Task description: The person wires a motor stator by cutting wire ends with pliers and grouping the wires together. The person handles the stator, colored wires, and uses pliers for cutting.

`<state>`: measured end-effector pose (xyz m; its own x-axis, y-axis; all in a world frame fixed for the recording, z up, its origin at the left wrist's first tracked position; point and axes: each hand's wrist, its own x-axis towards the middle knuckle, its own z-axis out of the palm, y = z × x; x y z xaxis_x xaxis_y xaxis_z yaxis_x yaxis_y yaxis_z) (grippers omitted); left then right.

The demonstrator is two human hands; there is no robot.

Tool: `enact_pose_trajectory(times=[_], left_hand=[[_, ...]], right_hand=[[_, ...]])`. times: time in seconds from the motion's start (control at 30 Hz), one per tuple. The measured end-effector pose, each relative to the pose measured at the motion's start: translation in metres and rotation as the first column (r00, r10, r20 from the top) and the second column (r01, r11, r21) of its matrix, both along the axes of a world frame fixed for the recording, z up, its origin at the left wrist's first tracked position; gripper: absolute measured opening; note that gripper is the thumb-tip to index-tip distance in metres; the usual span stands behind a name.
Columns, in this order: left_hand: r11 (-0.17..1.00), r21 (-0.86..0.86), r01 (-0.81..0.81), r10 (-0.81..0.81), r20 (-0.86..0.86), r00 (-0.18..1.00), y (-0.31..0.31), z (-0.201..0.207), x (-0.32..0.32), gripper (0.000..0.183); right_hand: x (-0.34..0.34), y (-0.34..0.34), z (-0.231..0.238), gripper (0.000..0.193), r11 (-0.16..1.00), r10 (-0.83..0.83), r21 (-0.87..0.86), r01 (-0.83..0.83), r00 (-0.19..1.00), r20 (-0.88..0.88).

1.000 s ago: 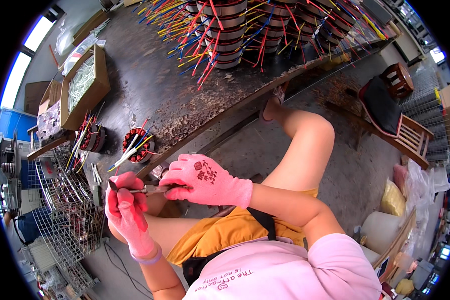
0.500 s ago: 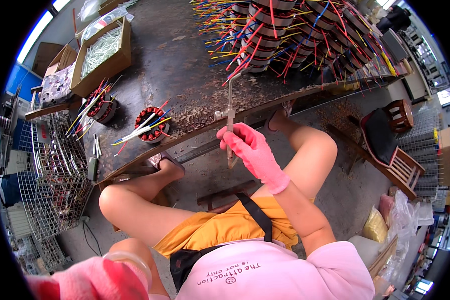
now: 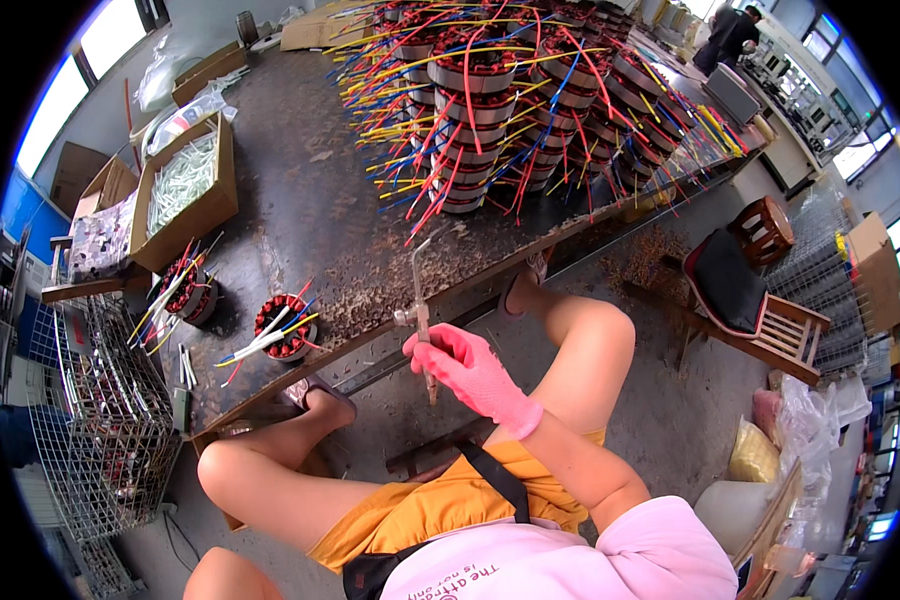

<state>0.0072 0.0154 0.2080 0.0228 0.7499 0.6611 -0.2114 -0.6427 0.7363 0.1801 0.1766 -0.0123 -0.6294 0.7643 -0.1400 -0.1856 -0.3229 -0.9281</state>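
Note:
My right hand (image 3: pixel 470 376), in a pink glove, grips a slim metal gas torch (image 3: pixel 421 312) by its handle. The torch stands nearly upright, with a side valve knob and a thin bent nozzle pointing over the table edge. To its left, a motor stator (image 3: pixel 297 348) with red windings lies on the table, its white-sleeved leads spread leftward. Another stator (image 3: pixel 201 303) with similar leads sits farther left. Beyond the nozzle rise tall stacks of stators (image 3: pixel 465 150) bristling with red, blue and yellow wires. My left hand is out of view.
An open cardboard box (image 3: pixel 228 196) of white sleeves stands at the table's left side. Several loose sleeves (image 3: pixel 187 367) lie near the front left corner. A wire basket (image 3: pixel 100 420) is on the left, a wooden chair (image 3: pixel 735 290) on the right. Another person (image 3: pixel 727 40) is far back right.
My left hand, seen earlier at the lower left in its pink glove, has left the view. The view has shifted, showing more of the far room; my right hand still grips the torch.

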Motion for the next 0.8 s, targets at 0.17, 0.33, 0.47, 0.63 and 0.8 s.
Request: enact_pose_trajectory(times=[0.17, 0.33, 0.47, 0.63, 0.8], left_hand=[[0.997, 0.071, -0.041, 0.045, -0.068, 0.997, 0.001, -0.001, 0.001, 0.019], [0.957, 0.208, -0.204, 0.250, -0.228, 0.941, -0.004, 0.005, 0.005, 0.024], [0.862, 0.349, -0.368, 0.477, -0.308, 0.823, 0.007, -0.013, 0.007, 0.028], [0.726, 0.174, -0.665, 0.620, -0.585, 0.524, 0.027, -0.098, -0.004, 0.033], [0.638, -0.376, -0.672, 0.495, -0.468, 0.732, 0.059, -0.152, -0.014, 0.025]], right_hand=[[-0.002, 0.003, 0.010, 0.020, 0.998, 0.064, -0.012, -0.063, 0.995, 0.076], [-0.008, -0.001, 0.005, 0.020, 0.997, 0.059, 0.039, -0.062, 0.996, 0.068], [-0.001, 0.006, 0.000, 0.021, 0.996, 0.080, 0.037, -0.080, 0.997, -0.001], [-0.006, 0.003, 0.024, 0.022, 0.963, 0.262, -0.029, -0.267, 0.957, -0.127], [-0.012, -0.011, 0.040, 0.018, 0.948, 0.318, -0.027, -0.318, 0.948, -0.003]])
